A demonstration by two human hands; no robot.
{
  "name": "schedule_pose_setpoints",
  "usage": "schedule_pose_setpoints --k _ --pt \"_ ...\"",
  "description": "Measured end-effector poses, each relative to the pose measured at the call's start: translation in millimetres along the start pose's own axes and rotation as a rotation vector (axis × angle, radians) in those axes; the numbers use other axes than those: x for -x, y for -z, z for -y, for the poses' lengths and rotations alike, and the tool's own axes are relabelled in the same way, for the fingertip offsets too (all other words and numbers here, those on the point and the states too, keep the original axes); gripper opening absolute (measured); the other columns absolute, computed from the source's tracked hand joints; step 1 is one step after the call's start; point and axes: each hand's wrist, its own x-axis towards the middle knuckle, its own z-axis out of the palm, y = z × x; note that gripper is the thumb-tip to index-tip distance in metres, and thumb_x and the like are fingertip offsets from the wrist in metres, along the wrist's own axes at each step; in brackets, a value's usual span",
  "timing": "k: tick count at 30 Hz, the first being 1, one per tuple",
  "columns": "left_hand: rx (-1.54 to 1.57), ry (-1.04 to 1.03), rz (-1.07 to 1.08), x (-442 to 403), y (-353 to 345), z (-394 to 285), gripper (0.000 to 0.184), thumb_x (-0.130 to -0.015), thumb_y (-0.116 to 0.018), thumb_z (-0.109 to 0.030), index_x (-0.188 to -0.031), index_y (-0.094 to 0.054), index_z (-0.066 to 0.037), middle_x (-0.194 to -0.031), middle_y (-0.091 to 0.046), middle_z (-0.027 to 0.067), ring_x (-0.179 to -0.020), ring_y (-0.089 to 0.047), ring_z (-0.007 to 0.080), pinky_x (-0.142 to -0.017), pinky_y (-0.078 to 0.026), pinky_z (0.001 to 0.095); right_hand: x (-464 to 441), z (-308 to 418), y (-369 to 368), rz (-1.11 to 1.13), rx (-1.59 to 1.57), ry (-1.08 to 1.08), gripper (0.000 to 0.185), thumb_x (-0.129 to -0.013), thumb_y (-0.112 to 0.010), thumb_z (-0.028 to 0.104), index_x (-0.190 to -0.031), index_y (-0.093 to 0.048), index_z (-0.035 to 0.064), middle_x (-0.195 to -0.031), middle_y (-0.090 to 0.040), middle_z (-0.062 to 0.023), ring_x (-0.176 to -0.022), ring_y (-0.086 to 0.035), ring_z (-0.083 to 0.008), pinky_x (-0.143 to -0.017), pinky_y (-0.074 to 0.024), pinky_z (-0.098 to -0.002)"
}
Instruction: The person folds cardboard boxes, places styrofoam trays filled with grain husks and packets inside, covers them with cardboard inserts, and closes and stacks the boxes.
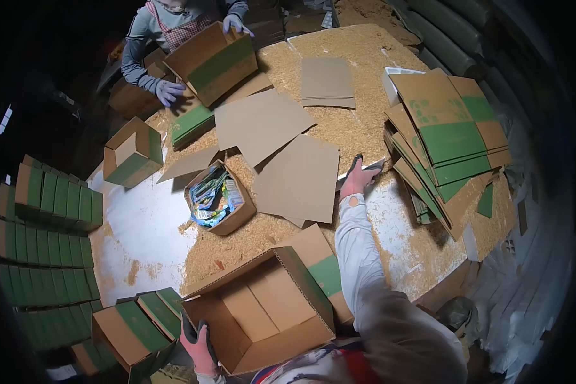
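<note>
My left hand (pixel 199 346), in a pink glove with dark fingers, is closed on the left wall of an open cardboard box (pixel 256 310). The box is tilted towards me, and its bare inside shows. My right hand (pixel 360 178), gloved alike, reaches out over the table with thumb and fingers spread, low at the tabletop. It is between a grey cardboard sheet (pixel 299 179) and a stack of flattened green-banded cartons (pixel 451 137). Nothing held shows in it. A small box (pixel 237 214) of colourful packets stands left of the sheets.
Across the table (pixel 141 224), strewn with yellowish grains, a person in purple gloves (pixel 169 93) handles another carton (pixel 221 61). An open carton (pixel 132 153) stands at the left. Green-banded boxes (pixel 51 246) are stacked beyond the left edge. More grey sheets (pixel 328 80) lie at the back.
</note>
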Motion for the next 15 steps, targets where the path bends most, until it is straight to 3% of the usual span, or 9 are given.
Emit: schedule_pose_setpoints --k 1,2,5,6,8,11,13,14,15 --pt "-0.092 0.004 0.029 -2.5 4.3 2.8 0.057 -0.077 -0.054 0.008 -0.131 -0.038 0.007 -0.127 -0.047 0.0150 -0.112 -0.049 0.0207 -0.096 -0.040 0.0319 6.3 10.6 7.1 0.012 -0.004 0.027 0.084 -0.085 -0.062 0.024 -0.143 -0.005 0.0022 -0.144 -0.013 -0.0279 -0.132 -0.025 -0.0345 -0.109 -0.0237 -0.0376" --pt "-0.042 -0.005 0.026 -3.5 3.6 7.3 0.057 -0.077 -0.054 0.008 -0.131 -0.038 0.007 -0.127 -0.047 0.0149 -0.112 -0.049 0.0206 -0.096 -0.040 0.0316 22.6 37.3 15.6 -0.009 0.115 0.001 0.079 -0.086 -0.060 0.016 -0.143 -0.006 0.0013 -0.145 -0.016 -0.0248 -0.132 -0.026 -0.0310 -0.108 -0.0244 -0.0355" --pt "0.075 -0.028 0.049 -1.8 6.6 17.2 0.057 -0.077 -0.054 0.007 -0.132 -0.038 0.007 -0.127 -0.048 0.0143 -0.113 -0.049 0.0204 -0.095 -0.039 0.0307 30.0 43.3 43.6 0.188 -0.205 0.309 0.069 -0.085 -0.055 -0.003 -0.141 -0.015 -0.0006 -0.141 -0.030 -0.0154 -0.125 -0.037 -0.0227 -0.104 -0.0313 -0.0319" --pt "0.065 -0.044 0.079 -0.8 7.6 16.3 0.057 -0.077 -0.055 0.006 -0.132 -0.038 0.007 -0.127 -0.049 0.0147 -0.113 -0.049 0.0206 -0.095 -0.039 0.0307 36.2 55.2 49.9 0.173 -0.144 0.362 0.064 -0.086 -0.056 -0.002 -0.140 -0.021 -0.0007 -0.137 -0.038 -0.0132 -0.117 -0.044 -0.0210 -0.100 -0.0354 -0.0307" --pt "0.044 -0.079 0.143 -1.3 7.7 10.5 0.057 -0.077 -0.055 0.005 -0.131 -0.038 0.007 -0.126 -0.050 0.0155 -0.113 -0.049 0.0209 -0.096 -0.039 0.0308 59.2 89.5 68.8 0.454 -0.314 0.466 0.070 -0.086 -0.059 0.007 -0.141 -0.017 -0.0038 -0.143 -0.027 -0.0159 -0.128 -0.033 -0.0234 -0.106 -0.0273 -0.0310" --pt "-0.103 -0.152 0.154 -8.0 2.6 5.9 0.057 -0.078 -0.057 0.002 -0.132 -0.039 0.006 -0.125 -0.052 0.0168 -0.112 -0.050 0.0197 -0.095 -0.039 0.0299 111.7 158.2 91.9 0.778 -0.274 0.560 0.049 -0.091 -0.055 0.013 -0.132 -0.034 -0.0034 -0.129 -0.046 -0.0125 -0.106 -0.050 -0.0176 -0.091 -0.0414 -0.0290" --pt "-0.204 -0.261 0.177 -20.4 -10.4 -4.0 0.053 -0.082 -0.058 -0.008 -0.131 -0.041 0.002 -0.124 -0.054 0.0192 -0.112 -0.054 0.0236 -0.094 -0.040 0.0313 133.7 190.7 112.0 1.006 -0.092 0.509 0.041 -0.093 -0.052 0.022 -0.125 -0.043 -0.0017 -0.116 -0.056 -0.0095 -0.095 -0.056 -0.0142 -0.081 -0.0468 -0.0272" --pt "-0.258 -0.106 0.235 -20.5 -21.1 -31.6 0.051 -0.084 -0.058 -0.012 -0.130 -0.042 0.002 -0.123 -0.054 0.0205 -0.111 -0.055 0.0267 -0.093 -0.041 0.0321 145.0 201.8 122.4 1.113 0.056 0.438 0.039 -0.095 -0.049 0.027 -0.123 -0.046 -0.0003 -0.110 -0.059 -0.0078 -0.090 -0.058 -0.0129 -0.078 -0.0484 -0.0261" --pt "-0.317 -0.223 0.243 -24.4 -35.9 -37.2 0.051 -0.085 -0.057 -0.017 -0.130 -0.042 0.001 -0.119 -0.056 0.0209 -0.108 -0.056 0.0279 -0.092 -0.042 0.0331 164.7 205.3 127.7 1.159 -0.170 0.163 0.040 -0.096 -0.044 0.033 -0.120 -0.049 0.0016 -0.104 -0.061 -0.0075 -0.089 -0.059 -0.0117 -0.077 -0.0483 -0.0244"
